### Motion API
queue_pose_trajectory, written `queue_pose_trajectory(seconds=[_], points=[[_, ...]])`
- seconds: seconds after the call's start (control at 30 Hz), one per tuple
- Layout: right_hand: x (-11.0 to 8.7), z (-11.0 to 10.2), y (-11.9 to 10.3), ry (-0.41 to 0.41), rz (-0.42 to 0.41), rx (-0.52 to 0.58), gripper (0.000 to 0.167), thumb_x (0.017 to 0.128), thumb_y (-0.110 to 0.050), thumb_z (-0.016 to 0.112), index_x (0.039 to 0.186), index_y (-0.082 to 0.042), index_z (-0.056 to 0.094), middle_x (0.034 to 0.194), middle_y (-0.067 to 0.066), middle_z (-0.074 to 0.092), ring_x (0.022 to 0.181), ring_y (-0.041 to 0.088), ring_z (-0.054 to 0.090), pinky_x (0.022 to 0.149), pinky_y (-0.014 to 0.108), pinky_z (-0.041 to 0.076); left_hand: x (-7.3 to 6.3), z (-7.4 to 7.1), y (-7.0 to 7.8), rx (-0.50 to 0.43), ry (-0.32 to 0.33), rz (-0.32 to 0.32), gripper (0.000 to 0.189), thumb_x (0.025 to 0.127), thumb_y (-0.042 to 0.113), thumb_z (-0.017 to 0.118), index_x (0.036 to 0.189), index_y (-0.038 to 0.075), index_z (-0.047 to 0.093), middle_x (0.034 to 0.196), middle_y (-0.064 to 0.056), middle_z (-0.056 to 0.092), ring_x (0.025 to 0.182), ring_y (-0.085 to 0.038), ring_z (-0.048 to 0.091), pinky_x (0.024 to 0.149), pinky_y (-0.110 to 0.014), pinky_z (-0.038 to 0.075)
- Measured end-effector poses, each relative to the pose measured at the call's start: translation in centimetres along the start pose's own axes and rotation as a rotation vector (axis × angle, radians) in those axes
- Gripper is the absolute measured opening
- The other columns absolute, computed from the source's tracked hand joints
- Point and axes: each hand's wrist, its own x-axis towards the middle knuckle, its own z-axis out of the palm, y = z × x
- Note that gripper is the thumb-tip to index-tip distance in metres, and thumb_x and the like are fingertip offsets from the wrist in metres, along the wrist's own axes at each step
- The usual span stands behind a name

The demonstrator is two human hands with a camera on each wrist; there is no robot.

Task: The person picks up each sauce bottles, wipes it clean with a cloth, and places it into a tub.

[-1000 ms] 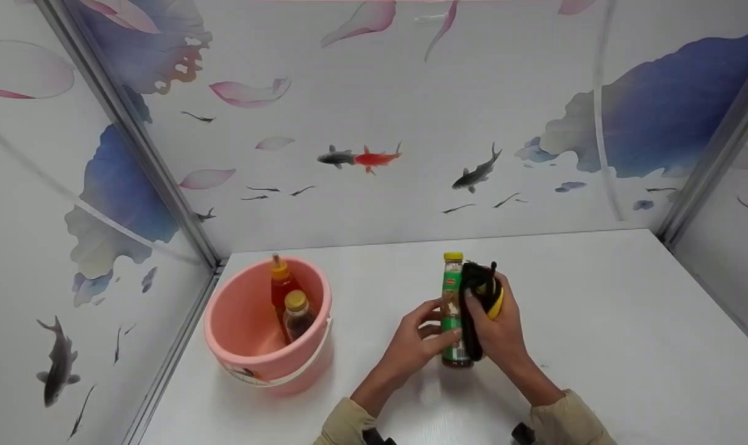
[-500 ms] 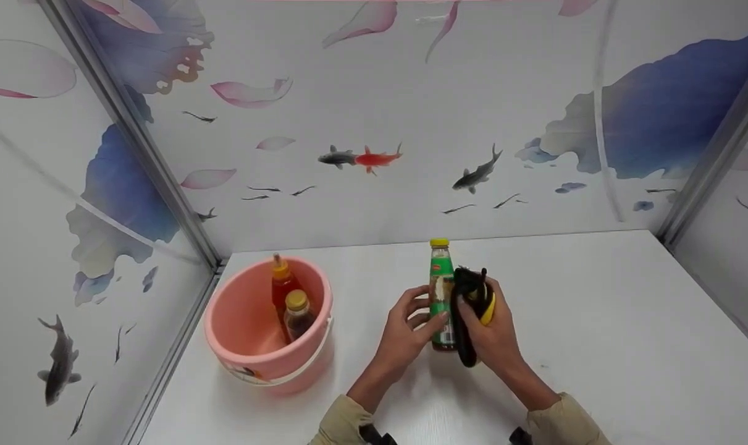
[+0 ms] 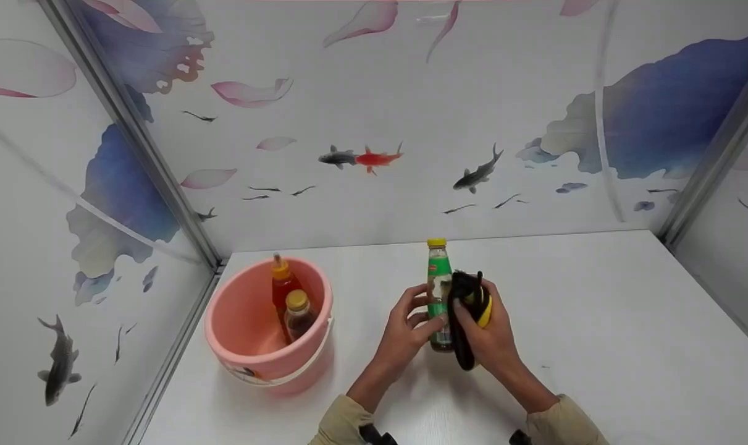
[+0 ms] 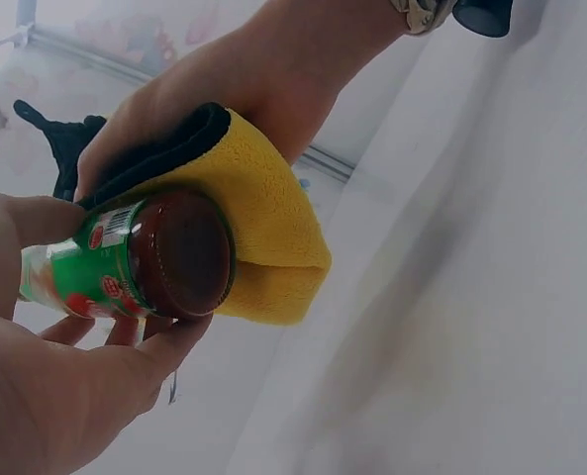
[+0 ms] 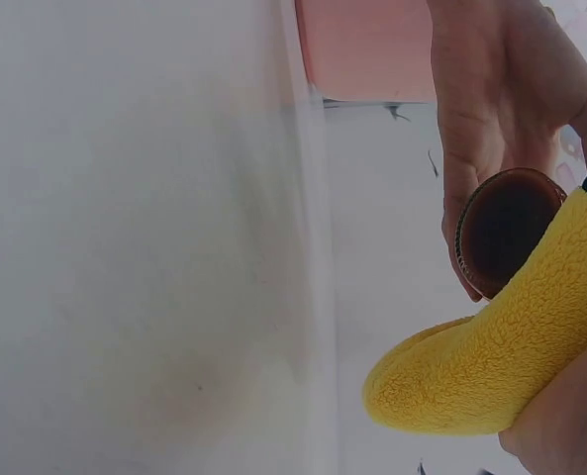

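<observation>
A glass sauce bottle with a yellow cap and green label is held up off the table, nearly upright. My left hand grips it from the left, thumb in front and fingers behind. In my right hand is a folded cloth, black on one face and yellow on the other, held against the bottle's right side. The left wrist view shows the bottle's dark base with the yellow side of the cloth touching it. In the right wrist view the cloth partly covers the base.
To the left stands a pink bucket with a white handle. Inside it are a red bottle with a yellow nozzle cap and a dark bottle with a yellow lid. Patterned wall panels enclose the white table.
Both hands have shifted slightly left with the bottle and cloth. The bottle has risen relative to the cloth, which now sits lower along its side. The bucket has not moved.
</observation>
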Motion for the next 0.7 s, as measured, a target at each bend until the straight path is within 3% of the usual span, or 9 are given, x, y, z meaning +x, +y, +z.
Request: queue_pose_trajectory(seconds=[0.2, 0.7], points=[[0.25, 0.03, -0.08, -0.006, -0.012, 0.015, 0.049, 0.105, -0.014, 0.073, 0.149, -0.013, 0.052, 0.133, 0.002, 0.066, 0.112, 0.022, 0.066, 0.095, 0.025, 0.059, -0.08, -0.13, -0.19, 0.049, -0.015, 0.003, 0.067, 0.098, 0.029, 0.081, 0.157, 0.023, 0.051, 0.144, -0.007, 0.060, 0.121, -0.020, 0.069, 0.105, -0.038, 0.059], [0.97, -0.87, -0.27, 0.021, -0.048, 0.047, 0.048, 0.104, -0.009, 0.072, 0.148, -0.010, 0.052, 0.128, 0.001, 0.066, 0.111, 0.020, 0.069, 0.095, 0.024, 0.061, -0.41, 0.42, -0.19, -0.013, -0.124, -0.028, 0.062, 0.099, 0.029, 0.080, 0.156, 0.025, 0.055, 0.139, -0.004, 0.064, 0.124, -0.020, 0.069, 0.093, -0.041, 0.065]])
